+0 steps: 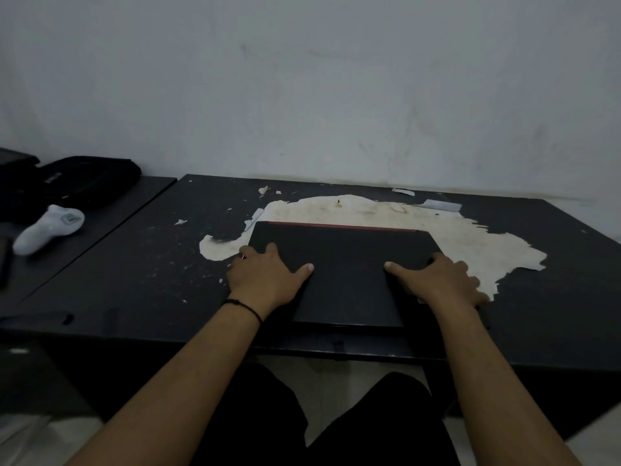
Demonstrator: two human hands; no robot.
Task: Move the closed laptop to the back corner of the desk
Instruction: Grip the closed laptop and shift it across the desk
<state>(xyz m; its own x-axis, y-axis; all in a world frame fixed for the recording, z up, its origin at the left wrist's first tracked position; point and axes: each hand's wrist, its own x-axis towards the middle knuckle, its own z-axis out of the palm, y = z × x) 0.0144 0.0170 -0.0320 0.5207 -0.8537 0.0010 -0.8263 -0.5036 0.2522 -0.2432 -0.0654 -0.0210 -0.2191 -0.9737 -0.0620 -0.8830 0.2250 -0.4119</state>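
Head view: the left hand (265, 274) and right hand (440, 280) lie spread on the flat black closed laptop (342, 264), thumbs on the lid, fingers curled over its side edges, gripping it. It sits near the front middle of the dark peeling surface (134, 264). Best to lift it evenly and clear before carrying it back, since dragging could snag the flaking pale patch (470, 243). Beyond, a scuffed white wall (336, 95); far left, a white sock-like object (50, 227) and black bag (84, 183).
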